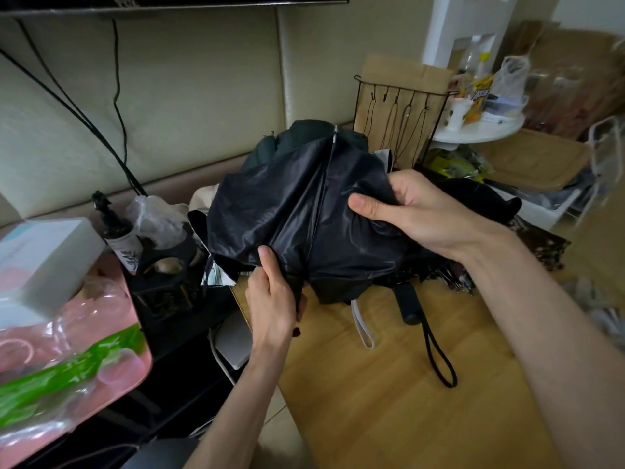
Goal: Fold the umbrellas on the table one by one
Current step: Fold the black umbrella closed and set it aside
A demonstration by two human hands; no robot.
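A black umbrella (304,211) with loose, puffed-out canopy fabric is held up over the far end of the wooden table (389,384), its tip pointing away from me. My left hand (274,296) grips its lower end from below, around the handle. My right hand (406,204) pinches a fold of the canopy on the right side. Behind it lie a dark green umbrella (297,137) and a patterned brown umbrella (534,242). Another black umbrella handle (409,304) with a wrist loop rests on the table under the held one.
A white strap (365,330) lies on the table. A black wire rack (402,120) stands behind the pile. To the left sit a pink tray (128,367) with bags, a white box (44,258), a spray bottle (118,231) and a black stand (162,282).
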